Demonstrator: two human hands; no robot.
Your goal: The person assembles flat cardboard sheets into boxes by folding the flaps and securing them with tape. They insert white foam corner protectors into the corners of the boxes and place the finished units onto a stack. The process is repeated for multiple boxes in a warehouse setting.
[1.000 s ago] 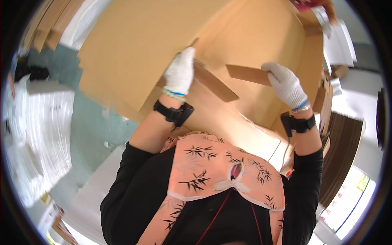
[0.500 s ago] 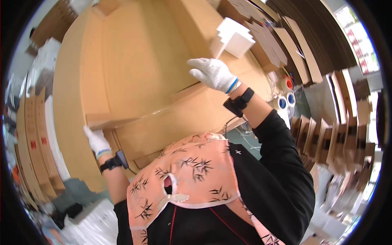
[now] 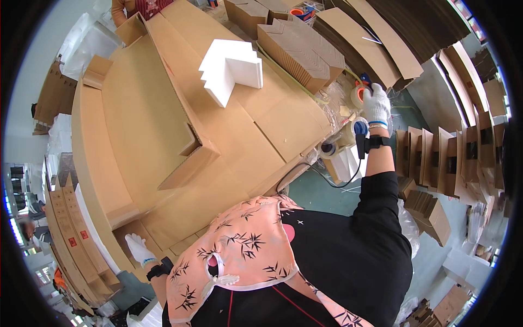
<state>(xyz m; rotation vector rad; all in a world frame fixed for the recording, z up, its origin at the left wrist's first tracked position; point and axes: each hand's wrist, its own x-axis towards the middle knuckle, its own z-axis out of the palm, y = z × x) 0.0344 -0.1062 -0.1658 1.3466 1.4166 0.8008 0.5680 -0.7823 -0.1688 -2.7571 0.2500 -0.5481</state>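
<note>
A big flat cardboard box [image 3: 163, 125] lies in front of me with one flap [image 3: 190, 163] folded up. On top of it sits a white foam corner piece [image 3: 231, 71]. My right hand [image 3: 376, 106], in a white glove, reaches out to the right and closes over an orange-and-blue tape dispenser [image 3: 358, 94] beside the box. My left hand [image 3: 139, 248], also gloved, rests flat against the box's near lower-left edge and holds nothing.
Two tape rolls [image 3: 340, 141] lie by the box's right corner, above a black cable [image 3: 327, 177]. Folded cardboard stacks [image 3: 452, 158] stand to the right and flat sheets [image 3: 71, 234] to the left. Another person [image 3: 133, 8] is at the far end.
My right hand has left the box top and swung out right onto the tape dispenser. My left hand stays low on the box's near edge. My view has turned.
</note>
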